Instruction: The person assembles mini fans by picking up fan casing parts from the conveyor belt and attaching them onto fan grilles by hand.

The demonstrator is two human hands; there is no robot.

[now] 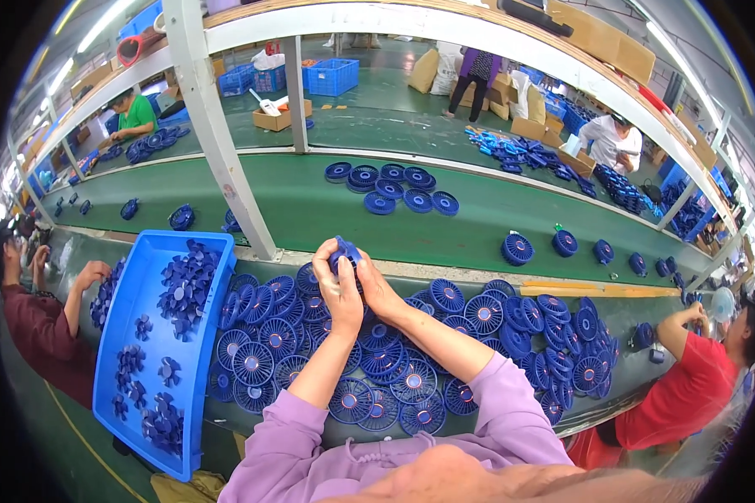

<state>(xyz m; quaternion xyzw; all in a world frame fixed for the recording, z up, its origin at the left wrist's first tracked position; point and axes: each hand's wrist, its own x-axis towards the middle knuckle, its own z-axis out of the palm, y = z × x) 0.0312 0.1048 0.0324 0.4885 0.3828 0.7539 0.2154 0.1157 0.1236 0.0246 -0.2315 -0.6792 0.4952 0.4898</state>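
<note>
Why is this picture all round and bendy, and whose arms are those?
There's no robot: those arms in purple sleeves belong to a person wearing a wide camera on their head. It looks down and bends straight edges. The left hand and right hand hold a dark blue piece, partly hidden. On the table lie many round blue grilles. To the left, a blue tray holds little bladed pieces. Beyond is a long green surface with more blue parts.

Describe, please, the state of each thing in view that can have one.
Left hand: closed on blue part
Right hand: closed on blue part, fingers mostly hidden
Blue part: partly covered
Blue tray: open-topped, partly filled
Blades: loose, in heaps
Fan grilles: piled, overlapping
Green belt: carrying fan parts; cannot tell if running
</note>
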